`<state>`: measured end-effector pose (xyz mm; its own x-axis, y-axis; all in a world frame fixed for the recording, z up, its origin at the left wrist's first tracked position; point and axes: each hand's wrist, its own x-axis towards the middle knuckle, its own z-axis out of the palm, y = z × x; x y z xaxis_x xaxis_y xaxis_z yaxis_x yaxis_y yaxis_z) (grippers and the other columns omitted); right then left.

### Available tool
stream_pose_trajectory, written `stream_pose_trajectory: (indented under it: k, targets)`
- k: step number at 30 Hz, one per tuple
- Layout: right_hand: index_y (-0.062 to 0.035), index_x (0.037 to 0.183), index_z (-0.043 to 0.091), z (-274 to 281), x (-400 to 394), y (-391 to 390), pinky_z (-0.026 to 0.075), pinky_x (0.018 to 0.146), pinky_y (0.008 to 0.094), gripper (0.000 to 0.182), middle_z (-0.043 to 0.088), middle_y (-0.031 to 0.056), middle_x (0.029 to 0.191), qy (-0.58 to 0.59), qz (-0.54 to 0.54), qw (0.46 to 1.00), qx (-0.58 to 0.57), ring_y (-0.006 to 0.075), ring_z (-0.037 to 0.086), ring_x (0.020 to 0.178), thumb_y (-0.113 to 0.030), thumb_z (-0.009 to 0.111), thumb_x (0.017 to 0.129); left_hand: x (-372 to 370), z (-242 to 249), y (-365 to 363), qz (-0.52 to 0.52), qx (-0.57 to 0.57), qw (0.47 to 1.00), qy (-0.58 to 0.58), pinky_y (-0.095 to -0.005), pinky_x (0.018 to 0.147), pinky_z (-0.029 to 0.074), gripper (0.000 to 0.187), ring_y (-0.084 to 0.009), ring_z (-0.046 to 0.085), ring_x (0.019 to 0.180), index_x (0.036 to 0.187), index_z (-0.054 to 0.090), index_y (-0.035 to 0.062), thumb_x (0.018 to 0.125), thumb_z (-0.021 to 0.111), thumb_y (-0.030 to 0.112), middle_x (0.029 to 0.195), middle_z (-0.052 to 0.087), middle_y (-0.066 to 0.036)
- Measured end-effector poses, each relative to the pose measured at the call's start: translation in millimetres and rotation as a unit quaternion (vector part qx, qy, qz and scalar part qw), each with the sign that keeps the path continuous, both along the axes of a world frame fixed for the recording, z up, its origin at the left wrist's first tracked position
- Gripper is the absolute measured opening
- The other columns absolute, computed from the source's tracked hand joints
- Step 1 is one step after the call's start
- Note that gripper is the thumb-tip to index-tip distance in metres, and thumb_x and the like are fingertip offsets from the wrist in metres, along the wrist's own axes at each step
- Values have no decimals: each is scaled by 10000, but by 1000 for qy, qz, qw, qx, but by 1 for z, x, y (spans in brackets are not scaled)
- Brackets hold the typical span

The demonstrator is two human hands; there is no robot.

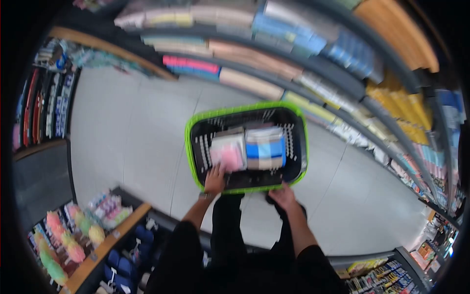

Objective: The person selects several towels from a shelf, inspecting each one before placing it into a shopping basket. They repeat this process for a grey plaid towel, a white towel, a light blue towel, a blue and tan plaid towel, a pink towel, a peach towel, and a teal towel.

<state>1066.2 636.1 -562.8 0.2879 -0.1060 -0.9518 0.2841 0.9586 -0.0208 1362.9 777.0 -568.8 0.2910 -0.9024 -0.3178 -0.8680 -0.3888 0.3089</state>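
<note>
A black shopping basket [230, 180] with a bright green rim is in front of my legs. Inside lie two stacks of folded cloths side by side: a white and pink one [228, 149] at left and a blue, white and beige checked one [266, 149] at right. My left hand [215, 180] reaches over the near rim, its fingers stretched out against the lower edge of the pink cloth. On the near right side of the rim, my right hand [283, 194] grips the basket, fingers partly hidden. Motion blur softens the details.
Shelves of folded textiles [259, 83] curve along the far side and right. Rows of pastel fluffy items [63, 235] and dark blue slippers [120, 267] stand at lower left. More racks [387, 279] are at lower right. Grey tiled floor [132, 127] surrounds the basket.
</note>
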Motion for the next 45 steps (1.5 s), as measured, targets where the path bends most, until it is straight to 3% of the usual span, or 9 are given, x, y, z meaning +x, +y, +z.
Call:
stream_pose_trajectory:
  k: [5, 7, 13, 17, 19, 24, 27, 28, 45]
  targets:
    - [9, 1271, 321, 85, 26, 12, 454, 904, 492, 510, 470, 246, 1180, 41, 37, 998, -15, 382, 517, 1060, -274, 500, 887, 48, 127, 30, 29, 24, 998, 55, -452, 908, 390, 440, -350, 455, 1142, 1155, 523, 52, 715, 527, 52, 1293, 422, -185]
    - [10, 1281, 302, 127, 36, 13, 454, 904, 492, 521, 458, 263, 1208, 19, 129, 989, -69, 391, 515, 1067, -273, 496, 888, 79, 176, 4, 11, -40, 998, 56, -448, 909, 390, 423, -355, 462, 1131, 1149, 523, 45, 726, 529, 44, 1282, 434, -186]
    - [35, 1197, 424, 246, 47, -4, 513, 814, 418, 416, 565, 244, 1093, 26, 257, 951, -170, 326, 592, 975, -281, 430, 926, 121, 439, -222, -62, -352, 934, 7, -415, 929, 376, 376, -341, 457, 1131, 1149, 496, 25, 780, 560, 55, 1276, 449, -168]
    - [28, 1171, 437, 274, 35, -29, 518, 799, 394, 390, 586, 230, 1061, 34, 228, 952, -201, 311, 608, 941, -269, 439, 918, 106, 546, -338, -113, -465, 876, -59, -407, 921, 367, 396, -327, 439, 1147, 1159, 472, 6, 782, 570, 75, 1277, 440, -166]
    - [24, 1146, 458, 286, 28, -45, 524, 773, 382, 382, 603, 212, 1030, 8, 180, 958, -222, 300, 621, 900, -269, 465, 901, 106, 557, -378, -124, -487, 860, -89, -403, 900, 378, 377, -331, 456, 1114, 1136, 480, 3, 782, 578, 90, 1238, 463, -172]
    - [5, 1030, 551, 260, 10, -77, 537, 658, 351, 291, 641, 148, 897, 4, 155, 955, -251, 238, 638, 753, -231, 508, 866, 116, 537, -433, -134, -359, 904, -187, -458, 839, 385, 306, -372, 484, 957, 988, 514, 30, 772, 598, 229, 992, 519, -201]
    - [16, 1099, 507, 283, -6, -90, 535, 704, 350, 348, 633, 181, 937, 39, 159, 956, -245, 253, 635, 797, -246, 513, 870, 119, 528, -446, -148, -375, 895, -191, -455, 711, 392, 160, -341, 544, 758, 822, 599, 64, 819, 549, 216, 770, 599, -160]
    - [37, 1160, 451, 281, -12, -93, 518, 780, 384, 368, 604, 240, 1001, 42, 162, 958, -232, 299, 623, 867, -209, 475, 887, 120, 526, -448, -143, -360, 901, -195, -446, 716, 396, 146, -341, 544, 777, 833, 605, 75, 817, 551, 210, 796, 601, -153]
    - [15, 1123, 462, 259, -44, -67, 530, 617, 343, 363, 635, 189, 891, 94, 210, 957, -177, 253, 633, 708, -223, 491, 852, 118, 540, -440, -156, -374, 895, -184, -434, 815, 378, 230, -355, 506, 915, 983, 559, 14, 811, 574, 167, 932, 564, -177]
